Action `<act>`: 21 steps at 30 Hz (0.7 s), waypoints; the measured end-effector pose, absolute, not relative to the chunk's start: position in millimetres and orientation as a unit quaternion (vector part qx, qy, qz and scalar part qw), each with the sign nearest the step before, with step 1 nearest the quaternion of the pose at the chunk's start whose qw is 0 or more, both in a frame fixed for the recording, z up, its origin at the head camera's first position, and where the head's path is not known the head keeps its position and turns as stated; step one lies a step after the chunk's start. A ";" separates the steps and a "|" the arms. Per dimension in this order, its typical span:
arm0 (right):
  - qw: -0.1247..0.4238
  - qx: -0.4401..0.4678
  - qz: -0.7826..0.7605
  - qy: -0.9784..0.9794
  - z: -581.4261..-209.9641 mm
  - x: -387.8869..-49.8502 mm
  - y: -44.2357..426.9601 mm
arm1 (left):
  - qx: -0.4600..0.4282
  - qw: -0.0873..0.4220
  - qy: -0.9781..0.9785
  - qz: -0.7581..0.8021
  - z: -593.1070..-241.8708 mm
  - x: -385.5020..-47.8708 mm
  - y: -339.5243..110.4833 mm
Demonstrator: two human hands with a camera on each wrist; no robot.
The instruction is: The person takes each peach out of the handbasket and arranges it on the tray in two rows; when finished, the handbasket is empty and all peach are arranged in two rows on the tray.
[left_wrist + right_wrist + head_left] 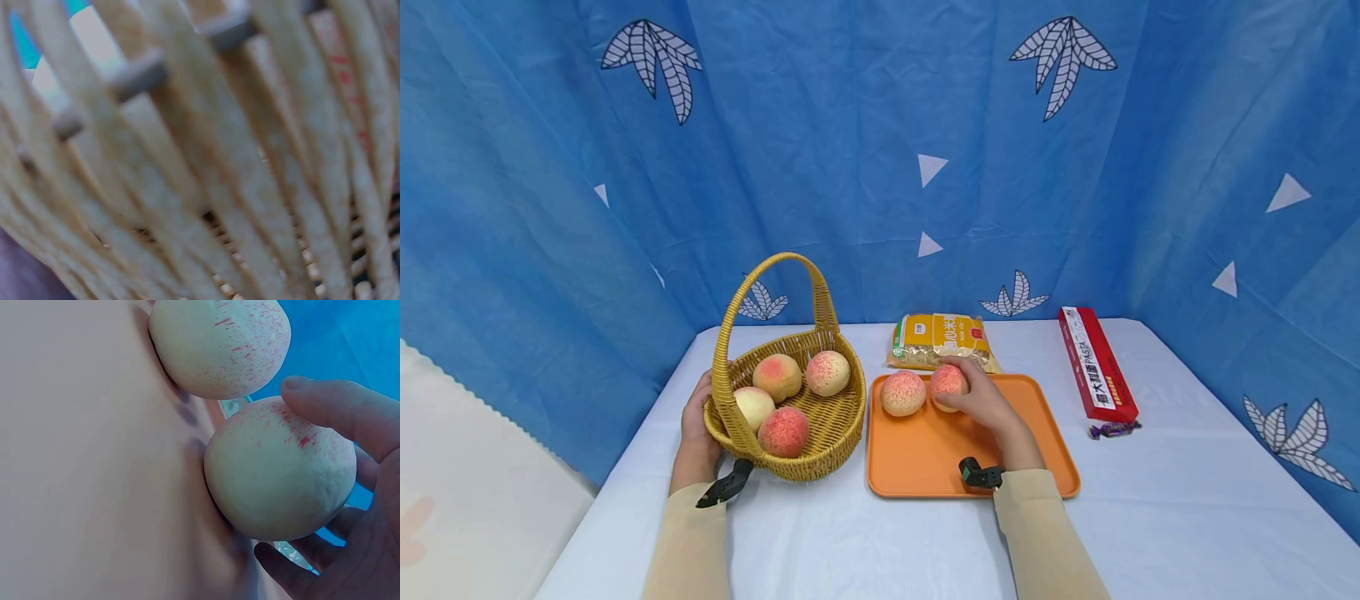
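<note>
Yellow bag [936, 332] behind the tray [917, 458], red box [1097, 367] to its right; basket [822, 465] left, hiding the left hand [697, 425], grip hard to tell; right hand [987, 405] grips a peach [947, 384].

Red pasta box [1097, 364] nr purple candy [1114, 429], yel. pkg [936, 339] to L.

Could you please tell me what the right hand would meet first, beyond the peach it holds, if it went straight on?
Probably the yellow packet behind the orange tray; the right hand points towards it, though the hand's height is hard to judge.
</note>
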State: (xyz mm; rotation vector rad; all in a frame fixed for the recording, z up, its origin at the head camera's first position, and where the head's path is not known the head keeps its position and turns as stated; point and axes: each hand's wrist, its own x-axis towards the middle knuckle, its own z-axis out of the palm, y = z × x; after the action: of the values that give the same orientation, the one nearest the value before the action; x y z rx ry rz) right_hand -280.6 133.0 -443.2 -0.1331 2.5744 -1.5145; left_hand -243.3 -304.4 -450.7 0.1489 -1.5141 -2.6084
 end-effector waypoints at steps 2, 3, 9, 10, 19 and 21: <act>0.075 -0.045 -0.505 0.859 -442.9 -280.5 132.9 | 0.051 0.060 -0.500 -0.862 -450.4 -243.5 -304.1; 0.077 -0.042 -0.507 0.857 -442.6 -280.3 132.7 | 0.052 0.060 -0.500 -0.862 -450.4 -243.8 -304.2; 0.076 -0.045 -0.507 0.858 -442.5 -279.7 133.1 | 0.052 0.057 -0.500 -0.863 -450.9 -244.4 -304.9; 0.075 -0.046 -0.507 0.858 -442.6 -279.7 133.1 | 0.049 0.057 -0.501 -0.862 -451.0 -244.3 -305.2; 0.067 -0.051 -0.506 0.858 -442.8 -281.6 133.2 | 0.037 0.061 -0.500 -0.863 -451.8 -242.7 -306.8; 0.061 -0.055 -0.505 0.859 -442.5 -281.9 133.1 | 0.040 0.062 -0.496 -0.865 -452.0 -243.7 -306.8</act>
State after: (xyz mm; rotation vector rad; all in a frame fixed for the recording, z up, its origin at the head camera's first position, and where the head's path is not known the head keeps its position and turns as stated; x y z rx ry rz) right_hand -281.9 133.1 -442.5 -0.1669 2.5980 -1.5289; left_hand -243.7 -306.8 -452.0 0.1208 -1.4991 -2.6158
